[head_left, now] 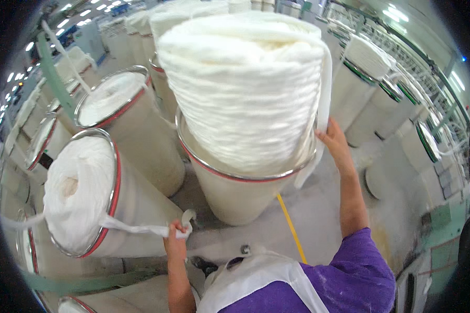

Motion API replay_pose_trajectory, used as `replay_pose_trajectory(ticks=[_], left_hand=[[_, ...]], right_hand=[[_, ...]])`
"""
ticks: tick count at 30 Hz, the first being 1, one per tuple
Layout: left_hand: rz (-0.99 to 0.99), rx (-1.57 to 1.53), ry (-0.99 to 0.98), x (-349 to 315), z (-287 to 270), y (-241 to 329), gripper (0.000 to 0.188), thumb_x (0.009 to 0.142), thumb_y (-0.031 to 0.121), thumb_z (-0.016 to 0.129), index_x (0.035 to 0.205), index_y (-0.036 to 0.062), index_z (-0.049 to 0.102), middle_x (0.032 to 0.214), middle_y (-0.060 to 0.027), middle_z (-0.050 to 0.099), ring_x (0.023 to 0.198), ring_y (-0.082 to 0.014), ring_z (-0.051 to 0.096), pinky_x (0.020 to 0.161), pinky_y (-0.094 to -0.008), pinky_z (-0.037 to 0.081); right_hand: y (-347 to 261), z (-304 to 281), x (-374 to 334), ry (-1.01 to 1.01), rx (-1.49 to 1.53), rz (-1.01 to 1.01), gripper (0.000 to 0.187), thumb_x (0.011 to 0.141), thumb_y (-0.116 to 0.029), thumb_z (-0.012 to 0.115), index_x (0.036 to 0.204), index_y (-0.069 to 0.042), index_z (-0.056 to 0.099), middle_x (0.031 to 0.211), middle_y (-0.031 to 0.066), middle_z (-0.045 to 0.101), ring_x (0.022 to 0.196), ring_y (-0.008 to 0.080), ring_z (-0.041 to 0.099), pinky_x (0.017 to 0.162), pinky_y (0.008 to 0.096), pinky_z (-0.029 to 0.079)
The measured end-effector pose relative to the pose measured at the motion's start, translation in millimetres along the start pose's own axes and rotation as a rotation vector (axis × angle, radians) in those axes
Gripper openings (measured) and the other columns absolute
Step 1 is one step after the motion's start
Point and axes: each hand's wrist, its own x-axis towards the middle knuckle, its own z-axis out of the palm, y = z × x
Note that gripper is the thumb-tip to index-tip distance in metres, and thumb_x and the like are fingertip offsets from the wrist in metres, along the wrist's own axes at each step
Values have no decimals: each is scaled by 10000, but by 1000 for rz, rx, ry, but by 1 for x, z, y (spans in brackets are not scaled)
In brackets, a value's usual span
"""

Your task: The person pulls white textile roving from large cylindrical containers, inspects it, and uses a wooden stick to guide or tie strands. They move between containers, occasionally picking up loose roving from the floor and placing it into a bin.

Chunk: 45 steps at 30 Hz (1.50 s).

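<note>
Left hand (176,229) closed on white strand (136,228), which runs from near-left can (141,201). Right hand (335,138) partly curled at hanging strand (325,88) beside tall coil (245,109) in centre can (230,197); can't tell if gripping.

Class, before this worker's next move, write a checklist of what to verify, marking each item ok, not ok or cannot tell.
1. Left hand has hold of the white strand: ok.
2. That strand reaches the coil in the left can: ok.
3. Tall coil sits wholly below the rim of the centre can: not ok, it rises well above.
4. Hanging strand is tucked inside: not ok, its lower end hangs outside the rim.
5. Right hand firmly grips that strand: cannot tell.
</note>
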Motion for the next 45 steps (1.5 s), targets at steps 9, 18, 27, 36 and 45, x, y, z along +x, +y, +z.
replay_pose_trajectory(ticks=[9, 18, 27, 36, 45], left_hand=[[-68, 149, -393, -48, 95, 68, 907, 680, 655, 666, 1247, -35, 509, 1165, -162, 594, 945, -252, 598, 834, -381, 473], [-120, 512, -654, -60, 115, 115, 601, 782, 335, 704, 1228, -18, 510, 1094, -106, 608, 898, -153, 604, 789, -270, 482], [74, 331, -271, -87, 122, 112, 267, 945, 242, 539, 983, -19, 582, 731, -17, 554, 709, -126, 533, 696, -271, 446], [86, 392, -116, -90, 115, 122, 397, 1000, 350, 388, 1036, -12, 547, 620, 24, 440, 615, -83, 497, 724, -293, 504], [331, 298, -100, -79, 109, 126, 388, 1003, 348, 374, 931, 1, 532, 574, 24, 418, 572, -90, 492, 693, -305, 508]], right_hand=[[-136, 46, -81, -836, 888, 73, 357, 986, -309, 421, 1098, 4, 551, 704, 39, 571, 653, 129, 553, 643, 269, 472], [-119, 157, -227, -1566, 427, -261, 406, 981, -373, 400, 1057, -19, 583, 874, 116, 653, 814, 247, 632, 773, 357, 480], [-102, 183, -237, -872, 709, -162, 532, 700, -159, 790, 1134, 15, 539, 988, 79, 621, 875, 180, 585, 790, 356, 462], [-91, 199, -291, -1606, 758, 119, 232, 957, -211, 488, 1037, -7, 565, 745, 46, 604, 734, 131, 554, 741, 282, 440], [14, 193, -323, -1368, 67, -150, 248, 901, -204, 573, 1047, -12, 630, 1005, 107, 644, 864, 261, 606, 773, 350, 475]])
